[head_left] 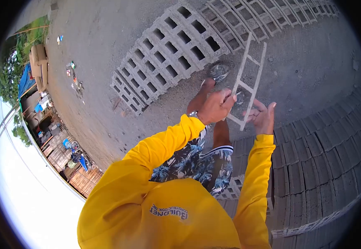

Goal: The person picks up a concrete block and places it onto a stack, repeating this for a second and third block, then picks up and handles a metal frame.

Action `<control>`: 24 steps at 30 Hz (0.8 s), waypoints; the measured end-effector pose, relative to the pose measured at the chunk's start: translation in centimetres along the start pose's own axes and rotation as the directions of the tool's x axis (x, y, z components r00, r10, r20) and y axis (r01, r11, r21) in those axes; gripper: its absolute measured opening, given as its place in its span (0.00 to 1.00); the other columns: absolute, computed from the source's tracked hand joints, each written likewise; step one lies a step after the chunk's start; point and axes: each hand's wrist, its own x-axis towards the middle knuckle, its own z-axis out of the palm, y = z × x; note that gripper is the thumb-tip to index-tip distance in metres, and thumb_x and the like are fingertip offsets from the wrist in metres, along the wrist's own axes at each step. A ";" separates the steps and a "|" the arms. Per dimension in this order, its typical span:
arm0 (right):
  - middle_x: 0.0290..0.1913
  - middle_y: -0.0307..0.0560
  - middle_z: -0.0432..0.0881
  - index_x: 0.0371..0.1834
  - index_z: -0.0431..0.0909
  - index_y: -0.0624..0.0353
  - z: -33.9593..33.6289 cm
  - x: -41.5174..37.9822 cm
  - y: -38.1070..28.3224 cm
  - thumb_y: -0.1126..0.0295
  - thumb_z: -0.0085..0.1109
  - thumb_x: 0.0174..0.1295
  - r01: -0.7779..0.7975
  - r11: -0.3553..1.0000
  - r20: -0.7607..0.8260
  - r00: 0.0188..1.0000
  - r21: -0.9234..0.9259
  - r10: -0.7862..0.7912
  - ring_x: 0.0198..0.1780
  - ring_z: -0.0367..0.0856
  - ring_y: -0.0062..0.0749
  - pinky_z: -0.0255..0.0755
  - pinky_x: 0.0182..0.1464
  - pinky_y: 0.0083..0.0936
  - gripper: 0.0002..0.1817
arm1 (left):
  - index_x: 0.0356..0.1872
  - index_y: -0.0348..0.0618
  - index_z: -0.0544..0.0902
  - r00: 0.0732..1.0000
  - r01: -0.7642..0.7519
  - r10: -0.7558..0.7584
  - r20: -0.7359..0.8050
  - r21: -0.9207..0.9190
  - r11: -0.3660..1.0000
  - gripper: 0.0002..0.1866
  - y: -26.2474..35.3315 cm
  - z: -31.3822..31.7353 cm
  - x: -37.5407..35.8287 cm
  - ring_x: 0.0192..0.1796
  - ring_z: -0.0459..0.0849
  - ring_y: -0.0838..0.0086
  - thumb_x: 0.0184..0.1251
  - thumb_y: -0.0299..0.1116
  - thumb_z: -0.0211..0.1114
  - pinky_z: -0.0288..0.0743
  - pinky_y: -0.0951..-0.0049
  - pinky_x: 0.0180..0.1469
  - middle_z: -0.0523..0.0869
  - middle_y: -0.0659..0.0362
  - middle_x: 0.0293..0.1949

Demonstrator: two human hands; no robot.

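Observation:
My left hand (217, 107), with a watch at the wrist, is closed round the near left part of a pale ladder-shaped frame (251, 89). The frame has two long rails joined by several crosspieces and is held tilted above the ground. My right hand (263, 118) is palm up beside the near end of the right rail, its fingers spread and its thumb apart. Its fingertips are at the rail; whether they touch it is hard to tell.
Hollow concrete blocks (164, 56) stand in a long row ahead, with more rows (267, 16) at the top right. Stacked grey blocks (313, 178) fill the lower right. My shoe (219, 72) is near the row's edge. A motorcycle (81, 159) and sheds are at the left.

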 end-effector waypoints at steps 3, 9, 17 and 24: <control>0.19 0.44 0.77 0.53 0.76 0.73 1.6 2.5 3.3 0.36 0.39 0.73 -0.002 0.956 -0.023 1.000 0.295 0.010 0.14 0.71 0.28 0.69 0.22 0.24 0.42 | 0.35 0.37 0.81 0.980 -0.075 0.067 0.185 0.040 0.996 0.14 -3.6 1.5 -0.1 0.29 0.80 0.52 0.73 0.39 0.59 0.74 0.63 0.35 0.80 0.46 0.25; 0.14 0.43 0.72 0.35 0.81 0.68 -1.7 11.3 10.8 0.46 0.56 0.70 0.011 0.996 -0.630 0.776 0.084 0.044 0.12 0.68 0.27 0.67 0.17 0.27 0.29 | 0.43 0.39 0.83 0.955 -0.140 0.272 -0.120 0.626 0.767 0.18 -17.3 -0.9 12.5 0.52 0.82 0.48 0.66 0.45 0.65 0.70 0.49 0.58 0.87 0.47 0.41; 0.28 0.50 0.85 0.39 0.82 0.67 -0.1 21.1 14.9 0.53 0.53 0.72 0.305 0.939 -0.901 0.433 0.160 0.013 0.21 0.78 0.26 0.71 0.27 0.23 0.23 | 0.44 0.28 0.83 0.957 -0.289 0.152 0.247 0.867 0.407 0.34 -24.4 1.0 21.5 0.50 0.84 0.50 0.60 0.58 0.65 0.61 0.54 0.71 0.88 0.41 0.37; 0.33 0.50 0.86 0.51 0.79 0.65 -0.1 23.1 16.2 0.58 0.58 0.67 0.385 0.746 -0.669 0.735 0.544 0.108 0.23 0.76 0.25 0.68 0.31 0.21 0.20 | 0.20 0.32 0.85 0.998 -0.034 0.061 0.009 0.909 0.415 0.30 -25.4 3.1 23.1 0.39 0.85 0.47 0.47 0.58 0.74 0.69 0.58 0.60 0.86 0.41 0.25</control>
